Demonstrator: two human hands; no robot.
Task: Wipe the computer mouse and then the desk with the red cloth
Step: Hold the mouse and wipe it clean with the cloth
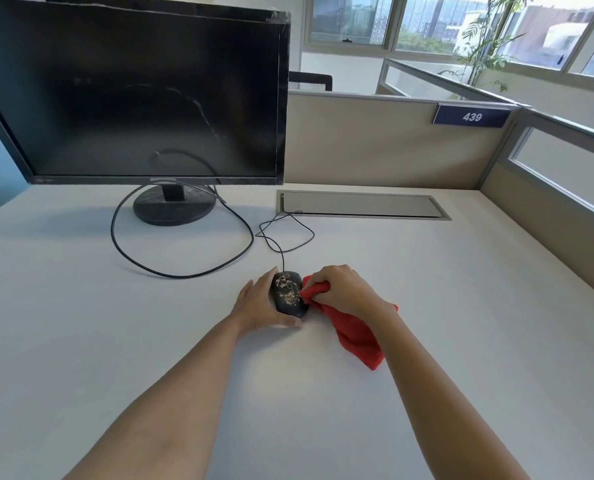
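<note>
A black wired computer mouse [287, 293], speckled with pale crumbs on top, lies in the middle of the white desk [115, 323]. My left hand [258, 303] cups its left side and rear, holding it in place. My right hand [345, 289] grips a bunched corner of the red cloth [356, 336] and presses that corner against the mouse's right edge. The remainder of the cloth trails on the desk under my right wrist.
A dark monitor [132, 95] on a round stand [174, 209] occupies the back left. A thick black cable [184, 271] loops in front of it, and the thin mouse cord [288, 233] curls toward a cable hatch [361, 206]. Beige partitions [392, 143] wall the back and right.
</note>
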